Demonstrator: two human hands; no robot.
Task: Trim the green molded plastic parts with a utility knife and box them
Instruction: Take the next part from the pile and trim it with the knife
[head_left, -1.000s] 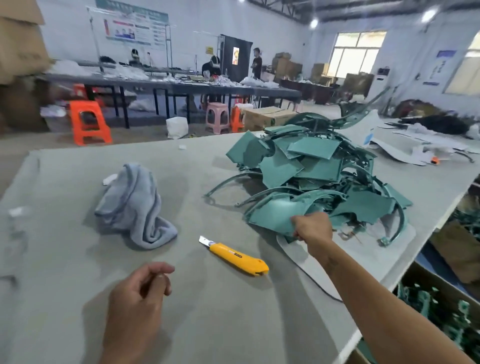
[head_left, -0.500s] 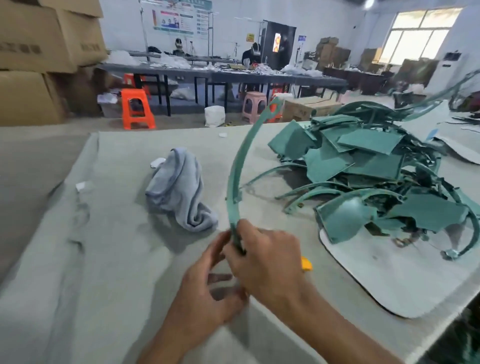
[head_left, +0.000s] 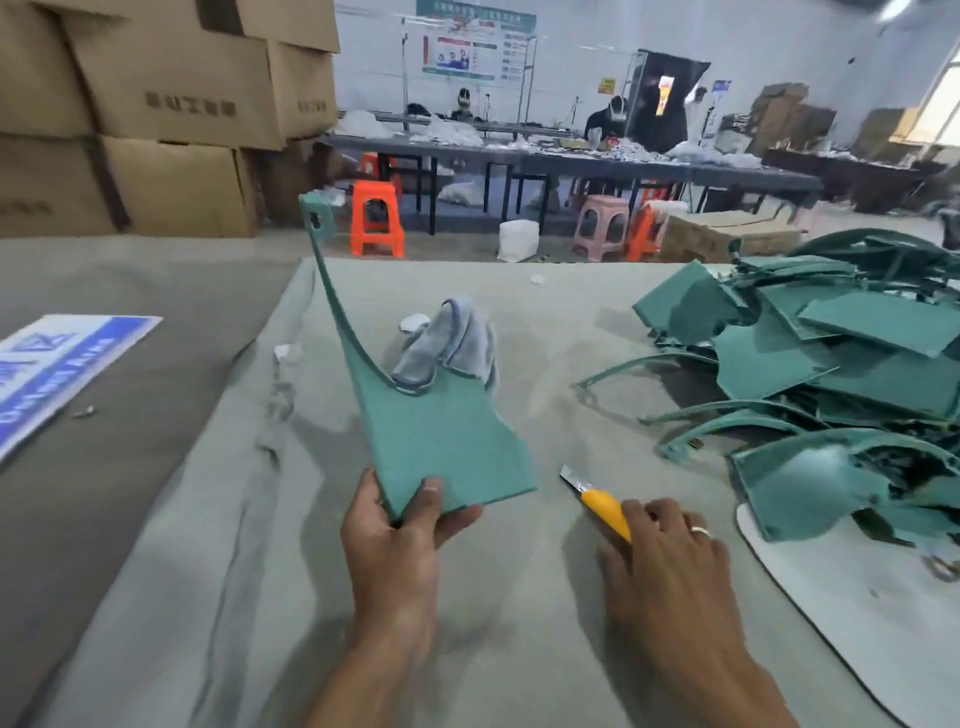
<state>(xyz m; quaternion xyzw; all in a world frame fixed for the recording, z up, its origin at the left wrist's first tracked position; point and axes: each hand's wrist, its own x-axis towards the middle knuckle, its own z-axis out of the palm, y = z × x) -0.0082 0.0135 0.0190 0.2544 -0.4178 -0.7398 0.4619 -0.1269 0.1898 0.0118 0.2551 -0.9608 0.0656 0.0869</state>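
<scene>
The left hand (head_left: 400, 525) pinches the green part (head_left: 441, 441) by its near corner, upright over the table (head_left: 208, 597) — it looks light, stiff, thin. The right hand (head_left: 670, 551) curls onto the knife (head_left: 597, 501); grip its yellow handle, away from the blade.

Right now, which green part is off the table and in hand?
The flat green part with the long curved arm, gripped at its near edge by the left hand; all others lie in the pile at right.
</scene>
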